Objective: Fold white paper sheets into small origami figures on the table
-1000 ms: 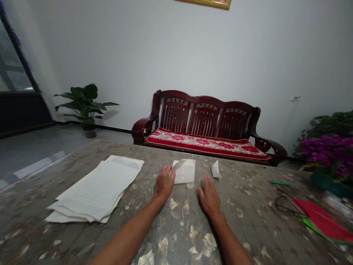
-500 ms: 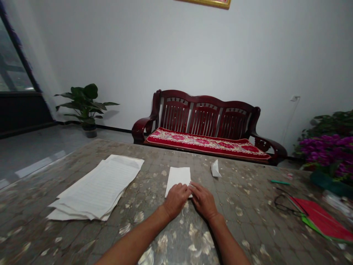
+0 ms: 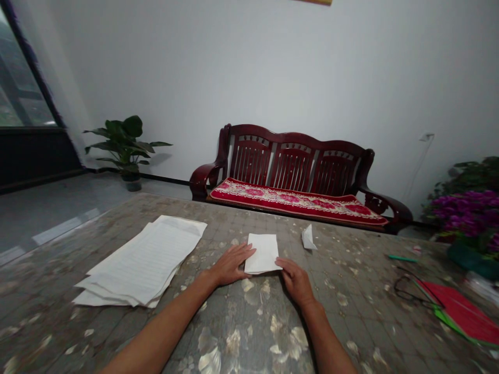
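Observation:
A small folded sheet of paper lies on the table in front of me, its near edge showing layers. My left hand rests at its left side, fingers stretched out with the tips on the sheet's left edge and the thumb by the near left corner. At the near right corner, my right hand pinches the paper between thumb and fingers. Beyond it, to the right, a small folded white paper piece stands on the table.
A stack of lined paper sheets lies to the left on the patterned tablecloth. On the right are a green pen, eyeglasses, red paper and purple flowers. A wooden bench stands behind the table.
My hands, earlier close together at the paper's near right edge, have moved apart. The left has gone to the left side, the right stays at the near right corner. The view has shifted slightly.

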Demonstrator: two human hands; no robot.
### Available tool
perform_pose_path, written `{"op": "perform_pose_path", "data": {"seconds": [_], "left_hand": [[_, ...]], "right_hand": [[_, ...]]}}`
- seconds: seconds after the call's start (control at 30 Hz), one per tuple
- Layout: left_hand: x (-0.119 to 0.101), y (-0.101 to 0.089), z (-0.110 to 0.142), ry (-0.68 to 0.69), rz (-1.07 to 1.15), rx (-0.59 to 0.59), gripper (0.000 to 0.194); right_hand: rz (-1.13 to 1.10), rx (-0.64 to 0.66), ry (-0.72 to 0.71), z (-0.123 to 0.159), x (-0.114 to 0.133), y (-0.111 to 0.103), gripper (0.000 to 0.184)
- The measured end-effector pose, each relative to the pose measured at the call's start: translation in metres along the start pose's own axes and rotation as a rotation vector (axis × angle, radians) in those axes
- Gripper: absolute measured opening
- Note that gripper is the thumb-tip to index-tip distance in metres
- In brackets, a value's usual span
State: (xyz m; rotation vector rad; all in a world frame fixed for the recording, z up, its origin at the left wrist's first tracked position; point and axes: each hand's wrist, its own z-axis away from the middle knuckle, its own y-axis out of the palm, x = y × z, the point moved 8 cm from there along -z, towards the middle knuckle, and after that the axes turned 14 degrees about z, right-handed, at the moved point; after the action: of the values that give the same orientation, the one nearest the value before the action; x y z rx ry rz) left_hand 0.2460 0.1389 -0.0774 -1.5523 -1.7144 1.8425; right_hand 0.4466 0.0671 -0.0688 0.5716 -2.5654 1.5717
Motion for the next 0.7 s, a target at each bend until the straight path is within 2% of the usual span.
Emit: {"op": "perform_pose_path", "data": {"seconds": [0.13, 0.3, 0.47, 0.6, 0.7], "left_hand": [[-0.006, -0.002, -0.005, 0.023, -0.021, -0.023, 0.047], [-0.019, 0.005, -0.007, 0.089, -0.084, -0.016, 0.04], [-0.031, 0.018, -0.003, 0.074, -0.131, -0.042, 0.037], [-0.044, 0.021, -0.001, 0.062, -0.128, -0.075, 0.028], [-0.045, 0.016, 0.0, 0.037, -0.069, -0.12, 0.02]], "right_hand": [[-0.029, 0.006, 0.028, -0.001, -0.005, 0.001, 0.039], [0.064, -0.02, 0.042, -0.001, -0.005, -0.005, 0.044], [0.23, 0.025, -0.101, 0.002, 0.02, -0.015, 0.064], [0.209, 0.102, -0.184, 0.004, 0.034, -0.011, 0.047], [0.151, 0.118, -0.137, 0.003, 0.029, -0.006, 0.034]]}}
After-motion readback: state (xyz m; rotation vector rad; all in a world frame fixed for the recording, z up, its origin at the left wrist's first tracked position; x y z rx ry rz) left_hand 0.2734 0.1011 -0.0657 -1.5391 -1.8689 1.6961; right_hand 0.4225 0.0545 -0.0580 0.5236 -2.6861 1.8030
